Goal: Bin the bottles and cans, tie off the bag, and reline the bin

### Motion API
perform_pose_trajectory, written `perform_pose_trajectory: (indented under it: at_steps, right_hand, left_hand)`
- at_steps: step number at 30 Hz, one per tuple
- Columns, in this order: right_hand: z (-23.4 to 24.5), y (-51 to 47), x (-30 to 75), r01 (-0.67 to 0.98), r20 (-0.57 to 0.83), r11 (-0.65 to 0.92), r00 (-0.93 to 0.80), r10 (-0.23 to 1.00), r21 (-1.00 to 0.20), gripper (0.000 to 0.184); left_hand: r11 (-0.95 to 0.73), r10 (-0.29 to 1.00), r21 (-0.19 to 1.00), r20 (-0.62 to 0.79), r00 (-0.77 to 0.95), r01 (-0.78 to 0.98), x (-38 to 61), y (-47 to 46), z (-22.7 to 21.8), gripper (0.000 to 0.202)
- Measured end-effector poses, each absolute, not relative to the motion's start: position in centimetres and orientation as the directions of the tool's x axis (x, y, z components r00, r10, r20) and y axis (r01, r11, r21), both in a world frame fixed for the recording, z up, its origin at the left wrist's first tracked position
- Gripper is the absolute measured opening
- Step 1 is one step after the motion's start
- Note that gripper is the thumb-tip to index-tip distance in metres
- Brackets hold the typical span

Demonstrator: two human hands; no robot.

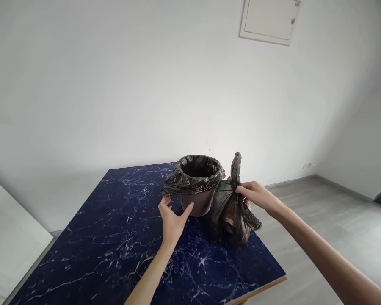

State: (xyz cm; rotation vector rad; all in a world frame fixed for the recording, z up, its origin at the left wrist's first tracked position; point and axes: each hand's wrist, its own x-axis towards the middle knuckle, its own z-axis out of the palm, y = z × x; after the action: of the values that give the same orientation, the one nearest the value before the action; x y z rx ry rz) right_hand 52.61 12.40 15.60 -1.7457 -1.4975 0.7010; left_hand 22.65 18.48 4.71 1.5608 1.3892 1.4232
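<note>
A dark brownish trash bin (197, 203) stands on the table, its rim covered by a black plastic liner (190, 183) folded down over the outside. My left hand (173, 222) is at the bin's near left side, thumb and fingers spread. The thumb tip appears to rest against the bin wall, and the fingertips are by the liner's loose lower edge. To the right of the bin is a filled, knotted black garbage bag (227, 207), with some contents showing through the thin plastic. My right hand (255, 195) pinches this bag at its knot.
The dark blue marble-patterned table (114, 237) has a wooden edge at the front right. A white wall (130, 84) rises behind it, with a panel door (268, 19) high up. Grey floor (320, 220) extends to the right. A white surface (12, 237) stands at the left.
</note>
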Motion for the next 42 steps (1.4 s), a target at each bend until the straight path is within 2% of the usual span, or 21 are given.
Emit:
perform_pose_trajectory:
  at_steps: [6,13,20,28,35,38,42]
  right_hand:
    - [16.0,11.9,51.2,0.585,0.046,-0.033,0.120,0.992,-0.810,0.032]
    - [14.8,11.8,50.1,0.607,0.015,0.012,0.000,1.000,-0.794,0.042]
    - [15.3,7.9,50.1,0.657,0.016,0.062,-0.076,0.997,-0.751,0.053]
    - [13.4,4.4,50.4,0.710,0.083,0.024,0.048,0.995,-0.704,0.050]
    - [10.8,4.5,51.4,0.726,0.143,-0.037,0.185,0.972,-0.687,0.049]
    - [9.8,5.9,51.0,0.734,0.161,-0.009,0.160,0.974,-0.679,0.050]
    - [8.8,7.7,49.6,0.644,0.170,0.061,0.108,0.980,-0.763,0.047]
  left_hand:
    - [-0.137,0.979,0.960,0.168,-0.112,0.242,18.4,18.1,1.4,0.059]
    - [-0.099,0.990,0.957,0.123,-0.071,0.274,14.9,16.6,-1.0,0.050]
    - [-0.133,0.990,0.940,0.142,-0.004,0.315,12.8,14.3,-0.5,0.033]
    - [-0.115,0.993,0.920,0.114,0.026,0.374,11.0,12.1,0.2,0.033]
    - [-0.157,0.988,0.898,0.143,0.064,0.410,10.3,10.9,0.0,0.033]
    - [-0.182,0.983,0.889,0.161,0.086,0.420,10.3,10.8,0.0,0.033]
    - [-0.203,0.979,0.877,0.169,0.117,0.436,10.2,10.5,-0.1,0.033]
